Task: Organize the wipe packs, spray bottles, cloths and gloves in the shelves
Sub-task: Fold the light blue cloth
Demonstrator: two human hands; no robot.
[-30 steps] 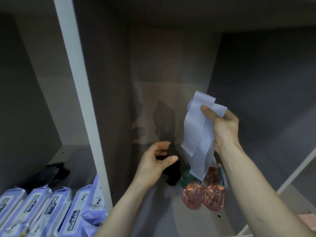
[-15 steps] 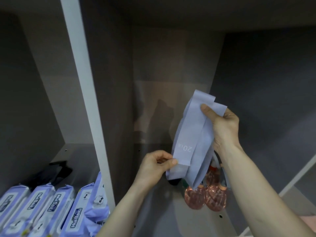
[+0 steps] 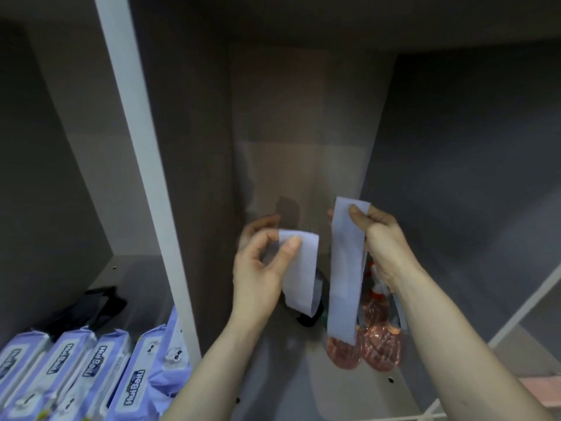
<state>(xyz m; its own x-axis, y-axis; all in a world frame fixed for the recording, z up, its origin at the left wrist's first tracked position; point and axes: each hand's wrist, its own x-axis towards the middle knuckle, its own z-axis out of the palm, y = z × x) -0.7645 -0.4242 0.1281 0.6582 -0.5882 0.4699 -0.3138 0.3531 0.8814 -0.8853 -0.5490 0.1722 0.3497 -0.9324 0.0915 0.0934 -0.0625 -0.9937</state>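
Observation:
Both my hands hold a pale lilac cloth (image 3: 345,268) stretched out in front of the middle shelf compartment. My right hand (image 3: 381,238) pinches its upper end, and a long strip hangs down from there. My left hand (image 3: 264,262) pinches the other end, which folds down in a shorter strip. Behind and below the cloth, two spray bottles with pink liquid (image 3: 376,341) lie on the shelf floor (image 3: 303,375), partly hidden. A dark object (image 3: 309,317) sits behind the cloth. Several purple wipe packs (image 3: 91,375) stand in a row in the left compartment.
A white vertical divider (image 3: 145,177) separates the left and middle compartments. Something black and crumpled (image 3: 91,308) lies behind the wipe packs. At the right edge a white rail (image 3: 522,311) slants upward, with a pink surface (image 3: 543,387) below it.
My left hand has taken one end of the cloth and pulled it left and up. The bunched cloth has opened into two hanging strips. My right hand has sunk slightly.

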